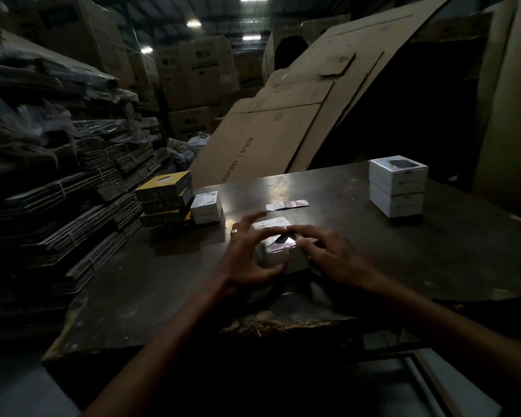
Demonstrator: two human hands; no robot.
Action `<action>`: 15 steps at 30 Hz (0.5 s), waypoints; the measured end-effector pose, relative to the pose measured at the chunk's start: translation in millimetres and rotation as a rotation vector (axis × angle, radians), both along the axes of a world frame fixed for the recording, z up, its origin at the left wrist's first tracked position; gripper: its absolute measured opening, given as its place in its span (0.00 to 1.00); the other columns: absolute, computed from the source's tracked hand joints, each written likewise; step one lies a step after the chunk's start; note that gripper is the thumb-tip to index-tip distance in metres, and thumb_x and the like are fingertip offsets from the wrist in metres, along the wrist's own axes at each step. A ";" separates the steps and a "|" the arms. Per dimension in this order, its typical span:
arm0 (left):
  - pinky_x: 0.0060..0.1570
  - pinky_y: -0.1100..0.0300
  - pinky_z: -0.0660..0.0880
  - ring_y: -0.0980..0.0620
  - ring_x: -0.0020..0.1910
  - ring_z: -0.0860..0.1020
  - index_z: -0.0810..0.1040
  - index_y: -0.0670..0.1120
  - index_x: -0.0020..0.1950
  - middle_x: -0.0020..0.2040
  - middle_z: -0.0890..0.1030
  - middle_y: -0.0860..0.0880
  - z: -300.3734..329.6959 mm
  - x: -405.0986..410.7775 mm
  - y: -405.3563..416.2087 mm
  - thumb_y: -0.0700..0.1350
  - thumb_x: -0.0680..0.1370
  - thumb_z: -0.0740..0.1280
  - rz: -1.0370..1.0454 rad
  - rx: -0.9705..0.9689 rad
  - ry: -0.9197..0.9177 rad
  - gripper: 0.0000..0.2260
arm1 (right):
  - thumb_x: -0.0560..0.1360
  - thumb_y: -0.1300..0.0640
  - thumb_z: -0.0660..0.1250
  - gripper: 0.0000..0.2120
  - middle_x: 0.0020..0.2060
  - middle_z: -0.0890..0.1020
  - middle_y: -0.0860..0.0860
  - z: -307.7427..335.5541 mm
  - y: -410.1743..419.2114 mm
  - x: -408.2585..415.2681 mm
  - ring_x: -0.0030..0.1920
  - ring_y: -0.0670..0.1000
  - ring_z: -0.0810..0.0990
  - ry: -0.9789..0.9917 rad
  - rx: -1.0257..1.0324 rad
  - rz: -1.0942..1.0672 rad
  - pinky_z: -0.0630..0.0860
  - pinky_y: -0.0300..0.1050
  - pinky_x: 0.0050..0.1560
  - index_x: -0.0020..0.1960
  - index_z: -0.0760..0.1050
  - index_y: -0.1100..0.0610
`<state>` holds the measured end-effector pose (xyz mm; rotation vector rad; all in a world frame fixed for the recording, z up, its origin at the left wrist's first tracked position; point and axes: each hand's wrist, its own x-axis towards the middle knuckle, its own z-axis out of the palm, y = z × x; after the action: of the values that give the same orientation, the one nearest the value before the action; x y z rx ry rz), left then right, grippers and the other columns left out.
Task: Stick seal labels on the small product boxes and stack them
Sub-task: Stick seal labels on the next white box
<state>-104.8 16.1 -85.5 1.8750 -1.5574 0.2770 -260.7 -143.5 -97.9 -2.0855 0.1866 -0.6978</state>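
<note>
At the near middle of the dark table, head view, the only view: a small white box sits on the tabletop with both hands on it. The left hand wraps the box's left side, thumb curled along the near lower edge, fingers spread loosely above the top, so it grips and steadies the box. The right hand comes in from the box's right, fingertips on the top edge where a pinkish seal label shows; it looks like pressing the label down, but blur and low light mean I cannot tell whether these fingers pinch the label or just press it.

Just beyond the box lies a white card with print. Further beyond, a label strip lies flat, probably the supply, kept within reach. Far right of the box stands a stack of two white boxes, likely the finished pile, set well clear of the working spot. Left of the box sit yellow-black boxes, stacked, with another white box touching them, probably awaiting labels.

Judgement: sealing in progress; stacking not yet done.
</note>
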 end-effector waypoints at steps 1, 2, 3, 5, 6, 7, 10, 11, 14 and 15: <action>0.70 0.63 0.66 0.52 0.71 0.69 0.79 0.56 0.66 0.71 0.70 0.49 -1.2 2.3 -1.4 0.59 0.65 0.73 -0.020 0.012 0.026 0.29 | 0.82 0.49 0.61 0.13 0.59 0.80 0.47 0.0 1.2 -0.9 0.53 0.42 0.81 -0.008 0.005 0.000 0.75 0.30 0.45 0.64 0.77 0.38; 0.69 0.55 0.71 0.51 0.70 0.71 0.79 0.56 0.67 0.70 0.72 0.50 -2.2 4.6 -2.5 0.58 0.66 0.74 -0.035 0.011 0.068 0.29 | 0.82 0.50 0.62 0.13 0.59 0.80 0.47 -0.2 1.8 -1.4 0.53 0.41 0.81 -0.010 0.014 -0.006 0.75 0.29 0.44 0.64 0.77 0.40; 0.66 0.49 0.75 0.51 0.70 0.72 0.78 0.56 0.68 0.69 0.73 0.51 -3.7 7.9 -3.3 0.57 0.66 0.75 -0.048 -0.001 0.099 0.30 | 0.82 0.50 0.62 0.13 0.59 0.79 0.47 -0.2 1.8 -1.8 0.52 0.40 0.80 -0.008 0.020 -0.013 0.76 0.29 0.43 0.65 0.77 0.41; 0.64 0.45 0.75 0.52 0.70 0.72 0.78 0.57 0.68 0.69 0.74 0.53 -7.9 12.6 -4.0 0.54 0.66 0.77 -0.058 -0.029 0.098 0.30 | 0.81 0.49 0.63 0.13 0.59 0.77 0.46 -0.5 2.2 -2.2 0.51 0.39 0.79 0.005 -0.018 -0.045 0.76 0.29 0.42 0.65 0.77 0.43; 0.65 0.45 0.75 0.53 0.71 0.71 0.78 0.57 0.68 0.69 0.74 0.54 -9.6 14.1 -3.7 0.53 0.67 0.78 -0.059 -0.038 0.096 0.30 | 0.81 0.49 0.64 0.13 0.59 0.76 0.45 -0.6 2.9 -2.2 0.51 0.39 0.79 0.002 -0.072 -0.078 0.75 0.27 0.42 0.65 0.77 0.43; 0.66 0.45 0.74 0.54 0.71 0.71 0.78 0.57 0.68 0.69 0.74 0.55 -10.9 15.6 -3.7 0.53 0.67 0.78 -0.060 -0.047 0.105 0.30 | 0.80 0.49 0.65 0.13 0.57 0.76 0.45 0.2 4.1 -2.4 0.51 0.39 0.79 -0.018 -0.142 -0.121 0.74 0.26 0.42 0.64 0.77 0.44; 0.68 0.44 0.73 0.56 0.74 0.69 0.78 0.55 0.69 0.71 0.75 0.55 -13.5 17.3 -1.4 0.52 0.67 0.79 -0.079 -0.062 0.170 0.30 | 0.77 0.49 0.69 0.13 0.52 0.74 0.44 4.9 8.5 -3.4 0.52 0.38 0.76 -0.145 -0.346 -0.204 0.72 0.27 0.44 0.61 0.79 0.46; 0.69 0.44 0.72 0.56 0.74 0.68 0.78 0.54 0.69 0.71 0.74 0.55 -14.2 16.9 -0.2 0.52 0.68 0.79 -0.089 -0.065 0.188 0.30 | 0.76 0.48 0.69 0.14 0.50 0.74 0.44 7.4 10.2 -3.6 0.51 0.39 0.75 -0.171 -0.418 -0.193 0.71 0.27 0.45 0.61 0.80 0.46; 0.71 0.45 0.71 0.60 0.75 0.66 0.78 0.51 0.70 0.72 0.75 0.53 -13.2 13.5 3.0 0.49 0.69 0.78 -0.121 -0.081 0.234 0.29 | 0.76 0.49 0.69 0.15 0.48 0.76 0.45 10.3 13.8 -1.4 0.51 0.44 0.75 -0.180 -0.546 -0.122 0.69 0.31 0.49 0.62 0.80 0.46; 0.71 0.45 0.70 0.61 0.75 0.65 0.78 0.50 0.70 0.72 0.75 0.52 -12.8 13.1 3.5 0.48 0.69 0.78 -0.127 -0.084 0.241 0.29 | 0.76 0.49 0.70 0.14 0.48 0.76 0.45 10.4 14.8 0.0 0.50 0.46 0.75 -0.181 -0.569 -0.114 0.71 0.34 0.49 0.61 0.81 0.46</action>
<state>-91.7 19.6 -98.3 1.6697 -1.4685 0.0564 -260.7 -128.7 -87.5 -2.5421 0.0007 -1.1020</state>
